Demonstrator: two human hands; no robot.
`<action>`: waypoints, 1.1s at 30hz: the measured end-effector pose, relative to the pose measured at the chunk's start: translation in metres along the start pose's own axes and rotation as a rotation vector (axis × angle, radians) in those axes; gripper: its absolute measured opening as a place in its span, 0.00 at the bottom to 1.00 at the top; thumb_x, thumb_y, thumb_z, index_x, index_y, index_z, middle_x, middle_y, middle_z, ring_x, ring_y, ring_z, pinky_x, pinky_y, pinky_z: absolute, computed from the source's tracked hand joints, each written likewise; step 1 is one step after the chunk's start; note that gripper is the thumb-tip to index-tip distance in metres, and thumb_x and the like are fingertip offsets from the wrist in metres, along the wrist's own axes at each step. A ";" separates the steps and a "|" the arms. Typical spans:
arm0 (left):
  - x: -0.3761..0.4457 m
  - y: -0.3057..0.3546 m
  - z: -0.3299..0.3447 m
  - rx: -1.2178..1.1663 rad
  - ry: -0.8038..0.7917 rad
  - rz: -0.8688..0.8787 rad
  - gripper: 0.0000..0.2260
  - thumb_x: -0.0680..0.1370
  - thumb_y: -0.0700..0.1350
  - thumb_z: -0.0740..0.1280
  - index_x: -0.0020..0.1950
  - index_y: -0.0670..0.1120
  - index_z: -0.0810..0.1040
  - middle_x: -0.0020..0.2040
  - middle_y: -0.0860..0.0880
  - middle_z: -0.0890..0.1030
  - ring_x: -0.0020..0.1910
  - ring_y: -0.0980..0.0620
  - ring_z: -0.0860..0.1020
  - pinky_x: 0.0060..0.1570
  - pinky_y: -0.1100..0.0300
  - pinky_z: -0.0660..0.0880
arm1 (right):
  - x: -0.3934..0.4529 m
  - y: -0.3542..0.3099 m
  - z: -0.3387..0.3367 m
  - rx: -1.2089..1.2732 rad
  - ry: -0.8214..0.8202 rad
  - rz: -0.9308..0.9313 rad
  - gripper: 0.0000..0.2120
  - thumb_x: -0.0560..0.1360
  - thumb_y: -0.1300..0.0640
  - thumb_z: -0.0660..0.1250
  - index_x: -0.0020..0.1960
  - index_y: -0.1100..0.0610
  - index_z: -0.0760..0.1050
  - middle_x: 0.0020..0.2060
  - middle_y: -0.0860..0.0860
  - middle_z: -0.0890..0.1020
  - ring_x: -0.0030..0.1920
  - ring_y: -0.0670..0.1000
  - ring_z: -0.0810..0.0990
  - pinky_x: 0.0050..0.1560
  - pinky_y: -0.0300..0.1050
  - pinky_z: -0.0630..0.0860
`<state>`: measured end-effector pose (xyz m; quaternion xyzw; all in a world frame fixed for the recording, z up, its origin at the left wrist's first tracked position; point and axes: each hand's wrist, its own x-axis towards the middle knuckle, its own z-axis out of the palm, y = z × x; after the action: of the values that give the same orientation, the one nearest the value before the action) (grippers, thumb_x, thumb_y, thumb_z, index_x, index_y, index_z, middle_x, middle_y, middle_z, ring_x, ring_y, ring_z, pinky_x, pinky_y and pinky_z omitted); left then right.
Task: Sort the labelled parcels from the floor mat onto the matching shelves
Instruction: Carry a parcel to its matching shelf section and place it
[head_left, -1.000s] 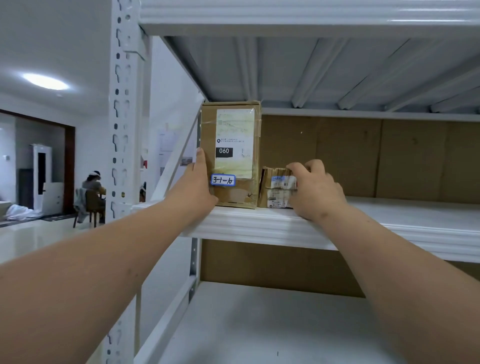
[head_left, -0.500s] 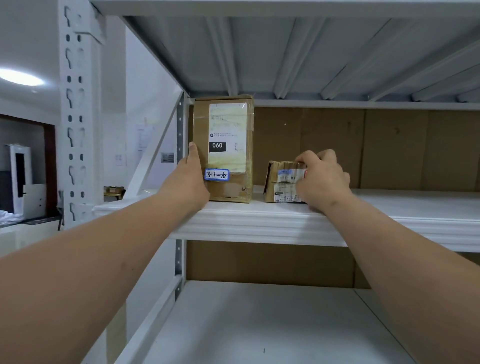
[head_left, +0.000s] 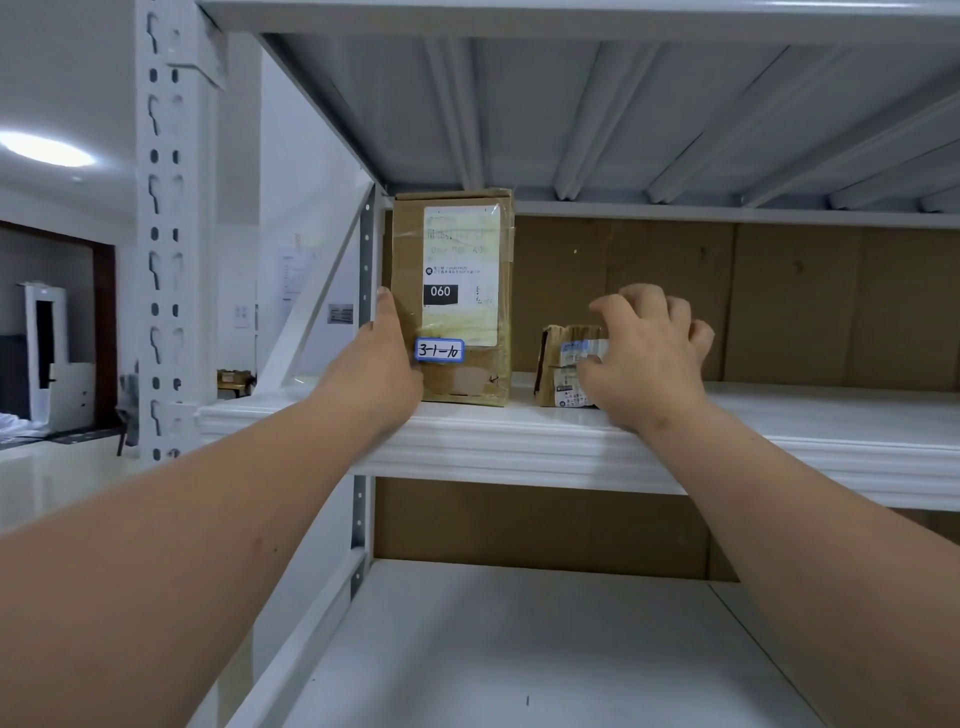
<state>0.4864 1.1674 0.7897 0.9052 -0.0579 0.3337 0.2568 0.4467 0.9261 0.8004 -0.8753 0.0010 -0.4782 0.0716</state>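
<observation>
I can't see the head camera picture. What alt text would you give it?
A person's left hand holds a tall cardboard parcel labelled 3-1-10 upright on a white shelf, while the right hand hovers, fingers spread, at a small parcel beside it.

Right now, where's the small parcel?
Head view: the small parcel sits on the upper shelf, right of the tall parcel, partly behind the right hand.
</observation>
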 end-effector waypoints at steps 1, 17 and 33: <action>0.000 0.000 0.000 0.002 0.001 -0.004 0.42 0.80 0.44 0.66 0.81 0.52 0.37 0.70 0.44 0.70 0.59 0.44 0.75 0.57 0.48 0.75 | -0.003 -0.004 -0.002 0.019 0.052 -0.053 0.25 0.72 0.52 0.67 0.68 0.48 0.69 0.66 0.50 0.68 0.66 0.55 0.64 0.67 0.56 0.59; -0.012 -0.010 -0.006 0.018 0.011 0.064 0.34 0.81 0.47 0.63 0.81 0.54 0.47 0.65 0.45 0.76 0.56 0.45 0.77 0.55 0.48 0.76 | -0.022 -0.074 0.012 0.263 -0.362 -0.157 0.26 0.77 0.58 0.58 0.74 0.50 0.60 0.57 0.56 0.74 0.59 0.58 0.74 0.55 0.52 0.73; -0.028 -0.054 -0.050 0.575 0.008 0.156 0.27 0.82 0.60 0.47 0.80 0.54 0.49 0.69 0.48 0.73 0.64 0.45 0.74 0.65 0.46 0.62 | -0.025 -0.124 0.022 0.144 -0.402 -0.277 0.21 0.81 0.48 0.52 0.72 0.50 0.65 0.64 0.54 0.73 0.65 0.57 0.72 0.63 0.55 0.72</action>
<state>0.4506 1.2378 0.7810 0.9323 -0.0293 0.3586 -0.0362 0.4433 1.0530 0.7836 -0.9372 -0.1676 -0.2987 0.0664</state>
